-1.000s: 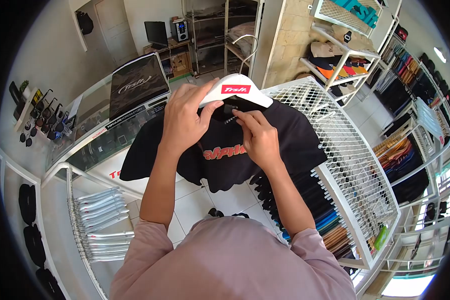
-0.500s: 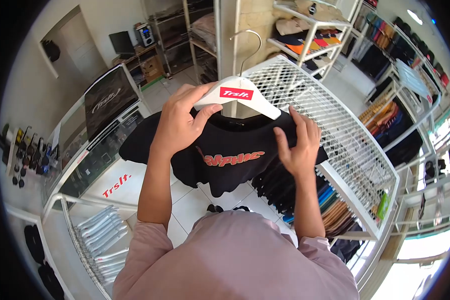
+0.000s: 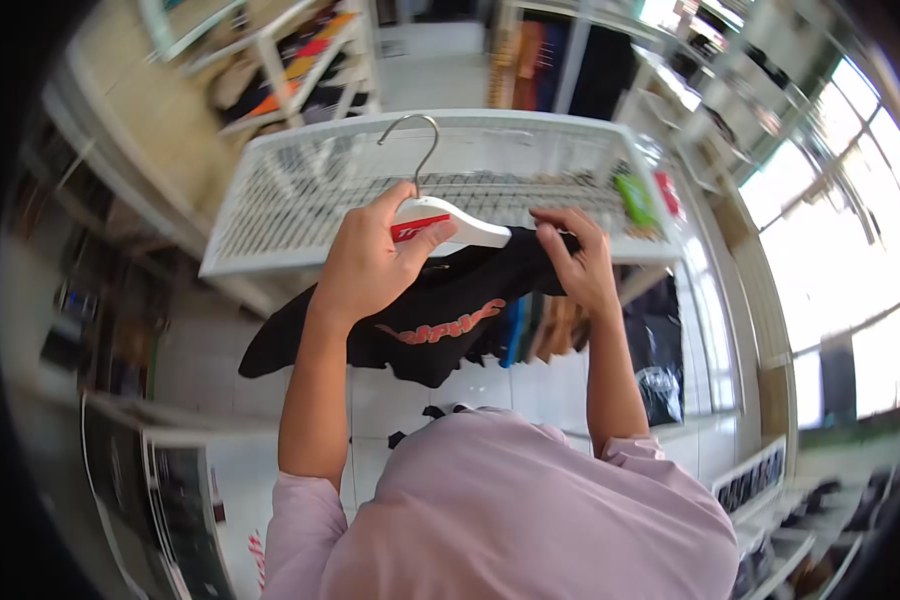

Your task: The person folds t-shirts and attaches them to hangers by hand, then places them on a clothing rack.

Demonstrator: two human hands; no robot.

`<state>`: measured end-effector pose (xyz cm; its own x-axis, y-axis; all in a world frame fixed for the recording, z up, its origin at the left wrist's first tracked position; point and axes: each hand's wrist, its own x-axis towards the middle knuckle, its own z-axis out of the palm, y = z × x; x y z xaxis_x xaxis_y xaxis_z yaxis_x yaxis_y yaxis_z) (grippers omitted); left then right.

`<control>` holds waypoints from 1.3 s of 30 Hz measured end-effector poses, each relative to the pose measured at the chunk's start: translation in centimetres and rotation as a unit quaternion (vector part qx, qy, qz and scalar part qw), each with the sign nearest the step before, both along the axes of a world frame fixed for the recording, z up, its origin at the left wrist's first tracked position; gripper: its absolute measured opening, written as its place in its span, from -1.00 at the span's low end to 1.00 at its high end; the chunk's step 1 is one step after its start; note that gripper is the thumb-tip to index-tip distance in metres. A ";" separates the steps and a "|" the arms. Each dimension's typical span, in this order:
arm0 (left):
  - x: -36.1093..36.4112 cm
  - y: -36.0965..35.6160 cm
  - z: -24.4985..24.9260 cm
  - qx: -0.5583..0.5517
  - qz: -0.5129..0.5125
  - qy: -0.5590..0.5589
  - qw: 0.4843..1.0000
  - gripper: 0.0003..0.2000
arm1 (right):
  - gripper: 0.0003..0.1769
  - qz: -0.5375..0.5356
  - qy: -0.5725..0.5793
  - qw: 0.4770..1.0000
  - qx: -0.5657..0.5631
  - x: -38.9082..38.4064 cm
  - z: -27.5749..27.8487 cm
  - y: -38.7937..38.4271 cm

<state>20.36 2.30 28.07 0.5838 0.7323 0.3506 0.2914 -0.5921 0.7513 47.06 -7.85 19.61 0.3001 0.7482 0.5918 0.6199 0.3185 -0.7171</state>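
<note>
Hanger (image 3: pixel 480 232) inside black shirt (image 3: pixel 425 358) already, metal hook (image 3: pixel 432 150) up and free of any rail, both held in front of mesh-topped rack (image 3: pixel 290 215). Left hand (image 3: pixel 362 262) grips hanger near its neck; right hand (image 3: pixel 588 262) part-curled at shirt's shoulder, cannot tell if pinching. Print faces wearer; shirt's long axis crosswise, rising rightward, hanger's arm sloping down rightward.

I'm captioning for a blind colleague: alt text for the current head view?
A left hand grips a white hanger holding a black shirt with red lettering, a right hand at its shoulder, before a white wire-mesh rack.
</note>
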 end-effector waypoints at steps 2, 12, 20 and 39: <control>4.3 0.6 -1.4 -0.006 -0.049 0.002 0.999 -0.64 | -0.75 -0.085 0.011 0.996 -0.010 4.3 -0.8 -1.2; 11.2 2.1 -6.0 0.033 -0.078 0.029 0.996 -0.53 | -0.28 -0.373 -0.271 0.875 -0.147 19.5 -8.4 1.5; -1.5 2.4 -3.6 -0.058 0.083 -0.038 0.994 -0.58 | -0.33 -0.222 -0.031 0.974 0.038 6.3 -3.6 4.3; -29.3 -13.2 -0.4 -0.088 0.529 -0.149 0.831 -0.66 | -0.06 0.100 0.041 0.975 0.195 -29.5 -4.3 13.0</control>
<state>-8.97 -10.91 27.69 -0.5124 0.8358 0.1973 0.3641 0.0034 0.9313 17.55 5.16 15.29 0.2302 0.5199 0.8226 0.4636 0.6847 -0.5624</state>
